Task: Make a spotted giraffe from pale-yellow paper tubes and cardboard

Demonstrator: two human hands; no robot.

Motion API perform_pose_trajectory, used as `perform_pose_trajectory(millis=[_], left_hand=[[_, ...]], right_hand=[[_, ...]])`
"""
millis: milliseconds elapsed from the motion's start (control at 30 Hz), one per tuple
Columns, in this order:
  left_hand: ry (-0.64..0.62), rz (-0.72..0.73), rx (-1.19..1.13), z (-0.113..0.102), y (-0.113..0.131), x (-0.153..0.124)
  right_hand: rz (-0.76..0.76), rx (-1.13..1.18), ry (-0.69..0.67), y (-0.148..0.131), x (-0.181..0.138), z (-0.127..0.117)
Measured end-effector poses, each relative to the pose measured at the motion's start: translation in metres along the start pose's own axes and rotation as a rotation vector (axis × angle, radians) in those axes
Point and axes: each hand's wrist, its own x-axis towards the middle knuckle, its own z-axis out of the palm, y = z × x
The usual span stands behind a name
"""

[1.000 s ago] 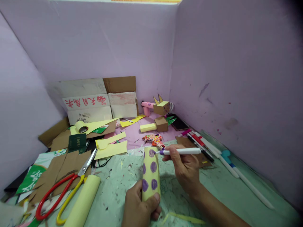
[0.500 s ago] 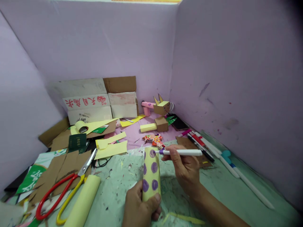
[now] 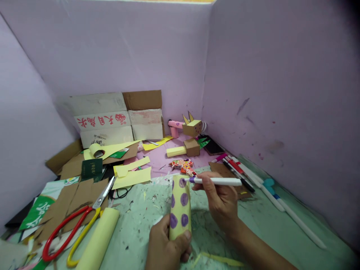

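My left hand (image 3: pixel 167 247) is wrapped round the near end of a yellow paper tube (image 3: pixel 180 208) marked with purple dots, and holds it pointing away from me over the green mat. My right hand (image 3: pixel 221 200) pinches a white marker with a purple tip (image 3: pixel 216 181). The marker lies nearly level and its tip touches a purple dot at the tube's far end.
Red-and-yellow scissors (image 3: pixel 75 225) and a plain yellow roll (image 3: pixel 99 238) lie at the left. Cardboard scraps (image 3: pixel 75 195) and yellow paper strips (image 3: pixel 132 174) litter the back. Several markers (image 3: pixel 239 170) lie by the right wall, near a small cardboard figure (image 3: pixel 192 128) and a phone (image 3: pixel 212 147).
Almost nothing has moved. The tube and the marker tip have shifted a little to the right and nearer to me, with the tip staying on the top dot.
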Motion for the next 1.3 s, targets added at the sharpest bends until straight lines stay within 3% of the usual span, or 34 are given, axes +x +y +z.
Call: perform_pose_trajectory(millis=[1300], left_hand=[[-0.042,0.038,0.06,0.0004,0.0013,-0.001]], right_hand=[[-0.016,0.042,-0.059,0.0007,-0.0032,0.0008]])
